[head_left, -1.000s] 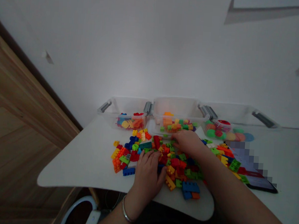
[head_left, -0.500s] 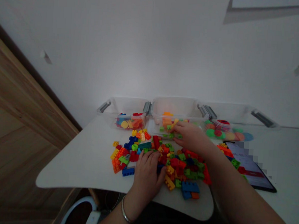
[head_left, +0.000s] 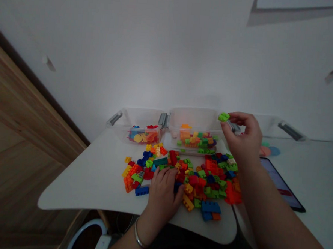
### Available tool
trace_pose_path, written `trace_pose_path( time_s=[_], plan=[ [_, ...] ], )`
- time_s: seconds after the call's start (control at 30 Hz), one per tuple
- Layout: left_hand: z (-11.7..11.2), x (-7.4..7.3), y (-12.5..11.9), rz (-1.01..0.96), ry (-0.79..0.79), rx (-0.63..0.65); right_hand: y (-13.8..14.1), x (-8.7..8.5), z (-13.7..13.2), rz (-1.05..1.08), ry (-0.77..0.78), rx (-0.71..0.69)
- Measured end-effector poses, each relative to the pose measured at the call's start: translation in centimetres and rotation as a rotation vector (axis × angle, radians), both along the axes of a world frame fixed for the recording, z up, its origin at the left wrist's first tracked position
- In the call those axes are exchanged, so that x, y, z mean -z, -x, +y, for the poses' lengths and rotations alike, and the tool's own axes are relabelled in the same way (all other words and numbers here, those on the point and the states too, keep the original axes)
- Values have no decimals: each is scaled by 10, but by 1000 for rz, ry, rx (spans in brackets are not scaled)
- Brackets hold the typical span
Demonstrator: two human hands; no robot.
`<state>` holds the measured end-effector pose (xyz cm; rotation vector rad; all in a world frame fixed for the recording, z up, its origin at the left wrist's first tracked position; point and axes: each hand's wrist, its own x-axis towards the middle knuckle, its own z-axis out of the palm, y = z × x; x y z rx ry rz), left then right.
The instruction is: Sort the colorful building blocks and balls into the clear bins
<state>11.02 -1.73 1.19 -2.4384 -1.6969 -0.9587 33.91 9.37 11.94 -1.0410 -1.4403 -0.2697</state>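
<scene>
My right hand (head_left: 244,138) is raised above the table's far side and pinches a small green brick (head_left: 223,116) between thumb and fingertips, level with the rim of the middle clear bin (head_left: 196,117). My left hand (head_left: 164,192) lies palm down on the near part of a pile of coloured bricks (head_left: 197,177), fingers together and curled a little over the bricks. A silver bangle sits on that wrist.
Three clear plastic bins stand along the wall: a left bin (head_left: 138,128) with mixed pieces, the middle one with orange and green bricks, a right bin (head_left: 281,127) behind my hand. A tablet (head_left: 281,184) lies at the right. The white table's (head_left: 95,180) curved edge is near me.
My right hand rose from the bricks in front of the middle bin and moved right, lifting a green brick. The left hand stayed on the pile.
</scene>
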Motion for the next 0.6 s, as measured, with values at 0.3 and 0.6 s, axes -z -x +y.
trace_pose_path(
  time_s=[0.3,0.6],
  plan=[
    [0,-1,0,-1,6,5,-3,32,31,79,169,62],
    [0,-1,0,-1,10,8,3,37,29,-88,255,133]
  ],
)
